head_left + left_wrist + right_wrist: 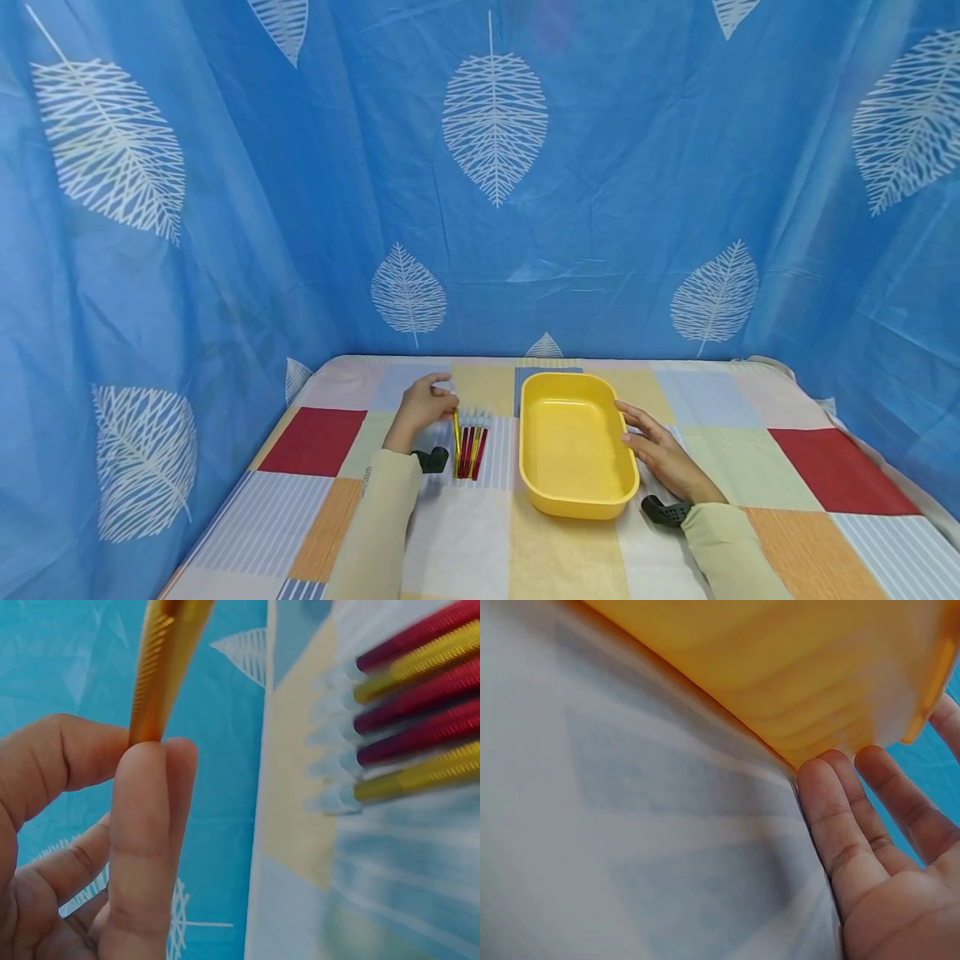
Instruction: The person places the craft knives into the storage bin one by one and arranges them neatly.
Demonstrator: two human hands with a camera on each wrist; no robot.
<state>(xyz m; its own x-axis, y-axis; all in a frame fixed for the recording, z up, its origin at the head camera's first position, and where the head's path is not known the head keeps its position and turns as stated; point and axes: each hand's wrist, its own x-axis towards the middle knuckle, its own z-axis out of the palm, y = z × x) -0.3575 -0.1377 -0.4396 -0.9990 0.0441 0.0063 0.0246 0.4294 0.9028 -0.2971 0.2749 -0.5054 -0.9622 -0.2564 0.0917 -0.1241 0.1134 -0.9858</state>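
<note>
My left hand point(426, 407) pinches a gold craft knife point(169, 671) with a knurled handle between thumb and fingertips, and the knife hangs nearly upright. Beside and below it, several red and gold craft knives point(420, 716) lie side by side on the cloth, their clear caps point(334, 761) pointing away from me. To their right stands a yellow plastic tray point(573, 450) with nothing in it. My right hand point(667, 458) rests against the tray's right side, its fingers mostly straight; in the right wrist view the fingertips point(821, 780) touch the outer wall low down.
A patchwork-print cloth point(562, 550) covers the table. Blue curtains point(600, 208) with white leaf prints enclose the back and both sides. Each wrist carries a black camera mount point(431, 460).
</note>
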